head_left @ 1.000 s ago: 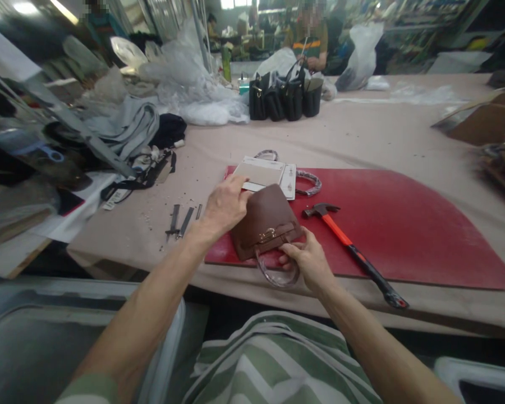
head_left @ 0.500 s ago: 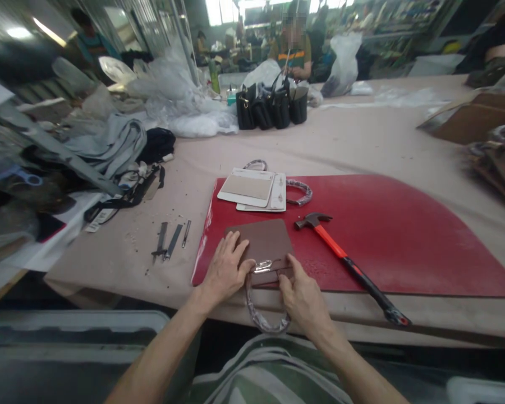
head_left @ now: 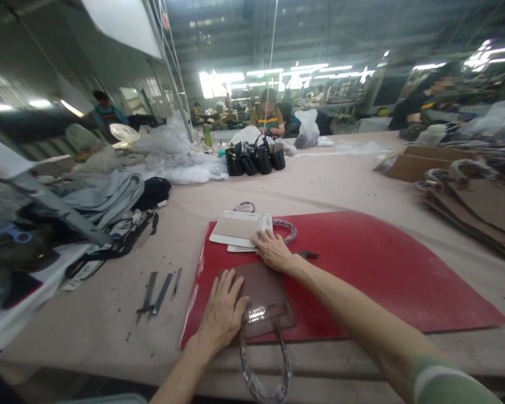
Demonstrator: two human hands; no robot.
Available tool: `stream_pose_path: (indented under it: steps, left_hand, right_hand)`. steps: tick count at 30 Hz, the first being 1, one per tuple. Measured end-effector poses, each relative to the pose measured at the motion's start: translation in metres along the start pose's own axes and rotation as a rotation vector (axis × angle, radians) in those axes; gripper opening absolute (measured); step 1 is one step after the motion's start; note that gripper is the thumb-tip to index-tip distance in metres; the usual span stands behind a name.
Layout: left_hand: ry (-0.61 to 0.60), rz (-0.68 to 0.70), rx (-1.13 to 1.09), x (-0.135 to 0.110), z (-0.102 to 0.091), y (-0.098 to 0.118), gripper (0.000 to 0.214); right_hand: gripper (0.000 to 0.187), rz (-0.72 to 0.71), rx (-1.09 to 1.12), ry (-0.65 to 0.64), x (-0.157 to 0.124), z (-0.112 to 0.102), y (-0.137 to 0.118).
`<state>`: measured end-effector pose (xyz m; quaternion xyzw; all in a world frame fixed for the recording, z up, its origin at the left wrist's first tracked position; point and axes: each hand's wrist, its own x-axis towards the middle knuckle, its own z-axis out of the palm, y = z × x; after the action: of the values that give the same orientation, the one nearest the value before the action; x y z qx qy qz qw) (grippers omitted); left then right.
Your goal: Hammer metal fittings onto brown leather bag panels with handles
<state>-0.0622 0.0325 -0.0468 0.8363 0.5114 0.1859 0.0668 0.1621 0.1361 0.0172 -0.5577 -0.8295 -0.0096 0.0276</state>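
A flat brown handbag (head_left: 264,287) lies on the near left part of a red mat (head_left: 382,269). Its shiny metal clasp (head_left: 256,313) faces me, and its plastic-wrapped handle (head_left: 263,377) hangs over the table's front edge. My left hand (head_left: 223,311) lies flat on the bag's left side, fingers stretched out. My right hand (head_left: 273,249) reaches forward past the bag, its fingers resting open on the edge of a stack of white cards (head_left: 238,229). A loose plastic-wrapped handle (head_left: 288,229) lies just behind that hand. Only the hammer's dark head (head_left: 310,255) shows beside my right wrist.
Several thin metal tools (head_left: 157,292) lie on the beige tabletop left of the mat. Piled cloth and straps (head_left: 109,196) fill the left side. Black handbags (head_left: 255,160) stand at the far middle, with a seated person behind them. Brown bag panels (head_left: 467,196) are stacked at the right.
My right hand left the bag's clasp and reached forward to the white cards. My left hand stays flat on the bag. The view has tilted upward.
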Motion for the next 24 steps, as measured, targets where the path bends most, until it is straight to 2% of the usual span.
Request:
stream_pose_path:
  steps: [5, 9, 12, 17, 20, 22, 24]
  left_hand:
    - [0.026, 0.014, 0.005, -0.01, 0.002, 0.0, 0.046]
    - [-0.007, 0.064, -0.051, -0.033, -0.011, 0.004, 0.05]
    - [-0.067, 0.147, -0.115, -0.057, -0.028, 0.009, 0.066]
    - [-0.174, 0.325, -0.167, -0.085, -0.048, 0.015, 0.101]
    - [-0.156, 0.372, -0.126, -0.089, -0.045, 0.016, 0.088]
    - [-0.111, 0.374, -0.086, -0.086, -0.04, 0.017, 0.07]
    - [-0.081, 0.368, -0.068, -0.08, -0.035, 0.017, 0.061]
  right_hand:
    - [0.045, -0.094, -0.02, -0.004, 0.03, 0.004, 0.034]
    - [0.05, -0.092, 0.007, 0.044, 0.023, -0.002, 0.038]
    - [0.053, -0.089, 0.07, 0.084, -0.008, 0.0, 0.02]
    - [0.05, -0.131, 0.225, 0.077, -0.094, 0.012, -0.019]
    - [0.048, -0.116, 0.29, 0.095, -0.128, 0.019, -0.031]
    - [0.048, -0.084, 0.284, 0.097, -0.135, 0.021, -0.035]
    - [0.049, -0.066, 0.275, 0.095, -0.131, 0.022, -0.035]
